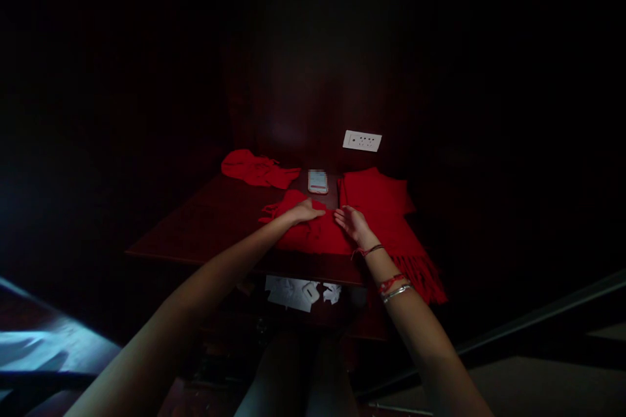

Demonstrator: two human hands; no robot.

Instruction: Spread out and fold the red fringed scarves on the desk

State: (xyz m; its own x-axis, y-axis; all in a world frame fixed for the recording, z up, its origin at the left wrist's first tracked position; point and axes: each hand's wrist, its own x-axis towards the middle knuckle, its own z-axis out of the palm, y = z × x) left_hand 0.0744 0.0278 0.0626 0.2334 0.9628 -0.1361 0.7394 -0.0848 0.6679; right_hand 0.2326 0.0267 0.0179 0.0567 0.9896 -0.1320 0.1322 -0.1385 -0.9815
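Tabletop, dark reddish-brown, wood-like (188, 228), dimly lit. Bright red, fringed fabric cloth (306, 244) lies near its front edge, under and between the hands. Flat, layered red fabric (374, 199) sits beside it at right; one piece or two, cannot tell. Long fringe (420, 273) hangs off the near right corner. Bunched red fabric bundle (254, 169) lies at far left, apart from the hands.

Left hand (304, 211): low over the cloth, apparently touching, fingers fairly straight, pointing right; whether they pinch any fabric, cannot tell. Right hand (355, 223): faces it across a narrow gap, palm partly upturned, fingers loosely spread, nothing seen in them.

Small rectangular phone with a pale lit screen (317, 181) lies just beyond the cloth.

Handling, by judgement: fabric looks soft, apt to ruck. Best to anchor one edge with one hand and stroke outward with the other, palm flat; tugging would likely skew the layers. Fringe strands want laying straight, not tucked under. Far edge should clear the phone.
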